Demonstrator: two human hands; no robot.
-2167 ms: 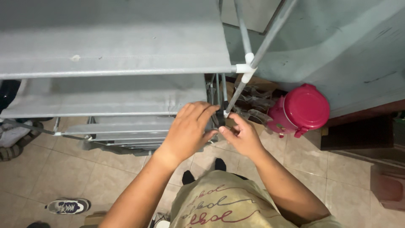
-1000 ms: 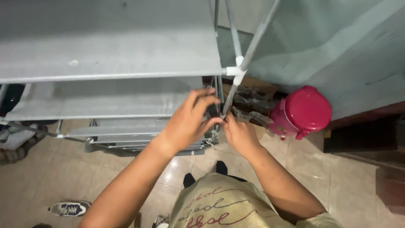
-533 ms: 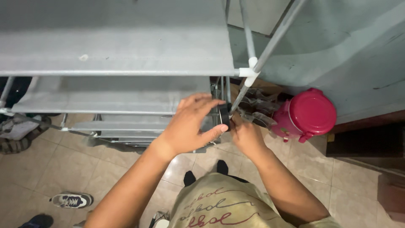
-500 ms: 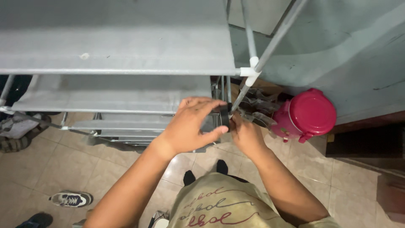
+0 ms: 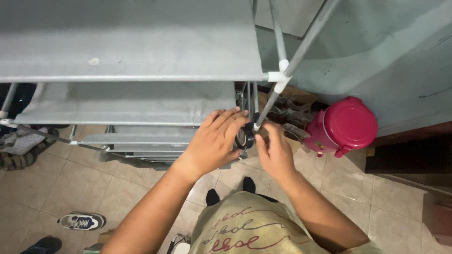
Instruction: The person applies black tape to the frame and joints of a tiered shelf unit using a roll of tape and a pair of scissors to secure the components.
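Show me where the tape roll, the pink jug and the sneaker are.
tape roll (image 5: 245, 137): head view, its dark side.
pink jug (image 5: 349, 123): head view, its lid.
sneaker (image 5: 82, 221): head view, its upper.

Dim, even indoor light with soft shadows; sharp focus, no glare, slight wide-angle stretch at the edges.

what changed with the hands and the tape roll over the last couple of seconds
The left hand slid a little rightward along the grey fabric shelf rack, and its fingers now press the small black tape roll against the rack's metal corner pole. The right hand stayed close beside the roll, at the same joint. The pink round-lidded jug and the sneaker on the tiled floor have not moved.
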